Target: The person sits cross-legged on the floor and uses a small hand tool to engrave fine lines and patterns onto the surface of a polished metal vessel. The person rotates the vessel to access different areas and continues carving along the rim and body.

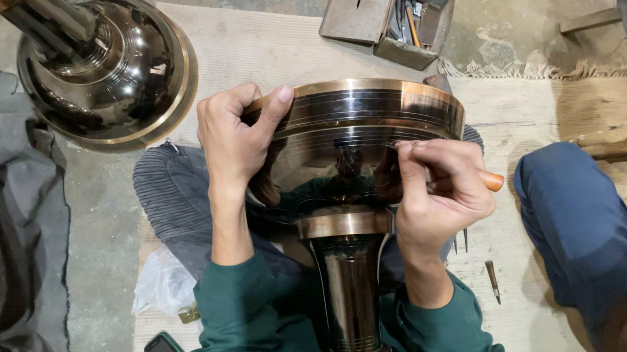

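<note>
Left hand [235, 134] clamps fingers over the rim of the shiny metal vase [349, 145] lying across the lap to steady it — right hand [439, 186] pinches an orange-handled tool [491, 180] against the bowl.

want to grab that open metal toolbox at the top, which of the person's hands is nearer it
Right. The right hand, holding an orange-handled tool against the dark metal bowl, sits below the toolbox. The left hand grips the bowl's rim farther to the left.
</note>
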